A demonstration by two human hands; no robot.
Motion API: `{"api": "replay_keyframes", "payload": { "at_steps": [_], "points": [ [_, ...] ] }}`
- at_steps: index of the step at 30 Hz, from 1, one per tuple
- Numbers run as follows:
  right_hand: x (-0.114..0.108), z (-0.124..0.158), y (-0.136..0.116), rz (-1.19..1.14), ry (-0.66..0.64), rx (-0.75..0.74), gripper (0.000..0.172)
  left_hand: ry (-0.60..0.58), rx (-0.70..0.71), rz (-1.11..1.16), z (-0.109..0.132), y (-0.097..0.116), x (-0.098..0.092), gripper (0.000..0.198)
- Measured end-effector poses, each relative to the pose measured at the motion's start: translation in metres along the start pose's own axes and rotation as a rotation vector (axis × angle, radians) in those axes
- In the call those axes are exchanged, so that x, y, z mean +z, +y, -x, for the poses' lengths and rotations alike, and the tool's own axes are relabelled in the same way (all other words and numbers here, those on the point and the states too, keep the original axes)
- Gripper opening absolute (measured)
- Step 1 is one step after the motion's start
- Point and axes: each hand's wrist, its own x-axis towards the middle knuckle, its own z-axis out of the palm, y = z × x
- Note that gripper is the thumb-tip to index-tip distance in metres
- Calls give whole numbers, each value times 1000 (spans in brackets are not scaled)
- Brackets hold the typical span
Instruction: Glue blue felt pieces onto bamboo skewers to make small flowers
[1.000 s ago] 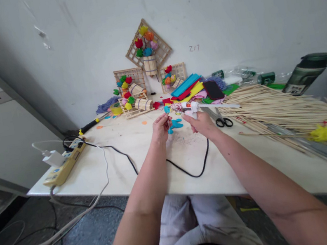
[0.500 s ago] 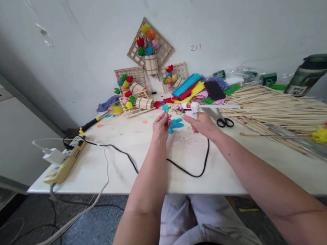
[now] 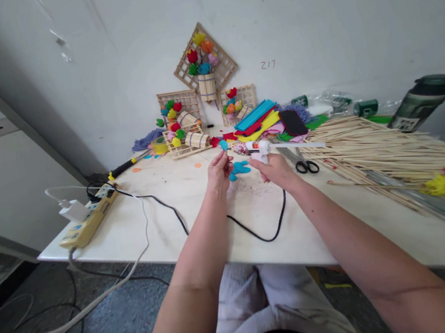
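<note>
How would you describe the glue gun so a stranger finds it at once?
Look at the pale table against the white wall. Near its middle the right hand holds the glue gun, left of the black scissors. Alone among the tools it is white, with a black cord looping toward the front edge.

Glue gun (image 3: 260, 149) looks moulded in white plastic, a bit glossy, and it's fed by a black rubbery cable (image 3: 269, 239). The small blue piece (image 3: 224, 145) is cut from something soft and matt, could be felt or foam. The tabletop (image 3: 195, 205) is finished pale, smooth and matt. The sticks (image 3: 373, 150) are left as bare light wood, same for the lattice frames (image 3: 203, 59). Scissors (image 3: 298, 162): black plastic handles, metal blades. Power strip (image 3: 87, 223) is cased in yellowed plastic. The wall (image 3: 308, 15) is painted matt white.
</note>
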Motion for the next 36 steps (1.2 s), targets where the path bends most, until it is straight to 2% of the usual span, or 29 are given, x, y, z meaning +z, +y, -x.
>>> {"api": "replay_keyframes", "payload": {
  "at_steps": [14,30,36],
  "points": [
    [3,0,1,-42,2,-13,38,-58,-26,-16,2,-1,2,11],
    [0,0,-1,-21,26,6,36,0,11,15,0,1,0,15],
    [4,-4,6,-76,86,65,35,59,47,93,0,15,1,18]
  ]
}}
